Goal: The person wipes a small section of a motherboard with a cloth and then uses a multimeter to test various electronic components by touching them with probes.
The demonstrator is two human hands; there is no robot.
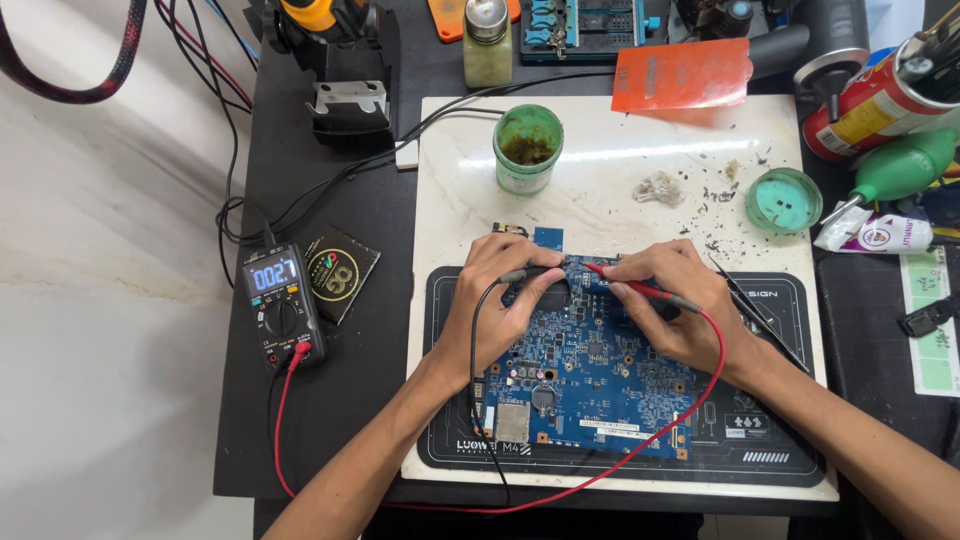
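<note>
A blue circuit board lies on a black work mat on a white marble slab. My left hand pinches a black test probe whose tip touches the board's upper edge. My right hand holds a red test probe pointed left at nearly the same spot. A black lead and a red lead trail off the front of the mat toward a black digital multimeter at the left, its screen lit.
A green jar of brown paste and its green lid sit on the slab. Black tweezers lie right of my right hand. A glass bottle, orange card, spray can and green blower crowd the back and right.
</note>
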